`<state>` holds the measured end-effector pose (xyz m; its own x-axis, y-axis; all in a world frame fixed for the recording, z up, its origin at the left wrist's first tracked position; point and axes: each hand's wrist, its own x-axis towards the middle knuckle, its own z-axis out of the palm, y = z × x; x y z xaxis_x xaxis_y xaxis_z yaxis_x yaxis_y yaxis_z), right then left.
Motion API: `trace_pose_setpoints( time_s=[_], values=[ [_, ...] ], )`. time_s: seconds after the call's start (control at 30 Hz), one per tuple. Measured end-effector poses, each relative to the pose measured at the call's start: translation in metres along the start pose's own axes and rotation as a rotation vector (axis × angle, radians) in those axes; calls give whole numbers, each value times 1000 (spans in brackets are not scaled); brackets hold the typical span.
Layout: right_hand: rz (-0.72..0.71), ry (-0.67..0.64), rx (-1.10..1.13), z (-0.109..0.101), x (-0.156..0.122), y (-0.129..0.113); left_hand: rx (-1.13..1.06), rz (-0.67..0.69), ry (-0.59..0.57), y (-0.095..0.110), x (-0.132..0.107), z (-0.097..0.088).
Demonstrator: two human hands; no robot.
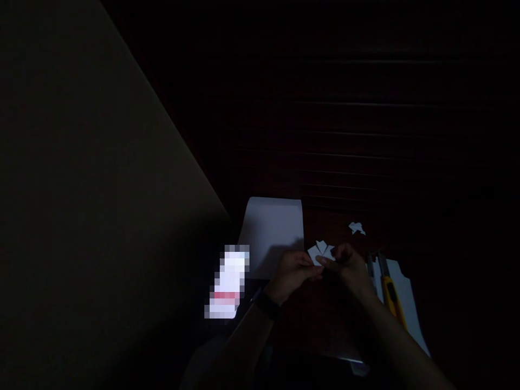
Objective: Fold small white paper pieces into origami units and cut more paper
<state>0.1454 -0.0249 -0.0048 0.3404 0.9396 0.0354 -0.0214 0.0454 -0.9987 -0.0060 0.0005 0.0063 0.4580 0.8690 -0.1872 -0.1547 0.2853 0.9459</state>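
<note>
A small piece of folded white paper (320, 250) is held up between both hands, with pointed flaps along its top. My left hand (293, 272), with a dark band on the wrist, pinches its left side and lower edge. On the other side my right hand (350, 266) grips the paper, its thumb lying across the front. The lower folds are partly covered by the fingers. Beyond the right hand lies a smaller folded paper piece (357, 228) on the dark wooden table (312, 319).
White sheets (274, 227) lie behind my left hand. A bright, pixelated screen (227, 281) is at the left. On the right, a yellow utility knife (392, 298) rests on more white paper (411, 306). A pale wall (101, 189) rises on the left. The room is dim.
</note>
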Motion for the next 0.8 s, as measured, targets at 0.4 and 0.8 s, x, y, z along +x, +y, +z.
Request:
trace_pose_setpoints(
  time_s=[0.4,0.8],
  values=[
    [15,-148,-103,-5,3,-12,54,-62,-147,21,-13,-12],
    [39,-285,-62,-3,-8,-11,47,27,86,2,1,-13]
  ],
)
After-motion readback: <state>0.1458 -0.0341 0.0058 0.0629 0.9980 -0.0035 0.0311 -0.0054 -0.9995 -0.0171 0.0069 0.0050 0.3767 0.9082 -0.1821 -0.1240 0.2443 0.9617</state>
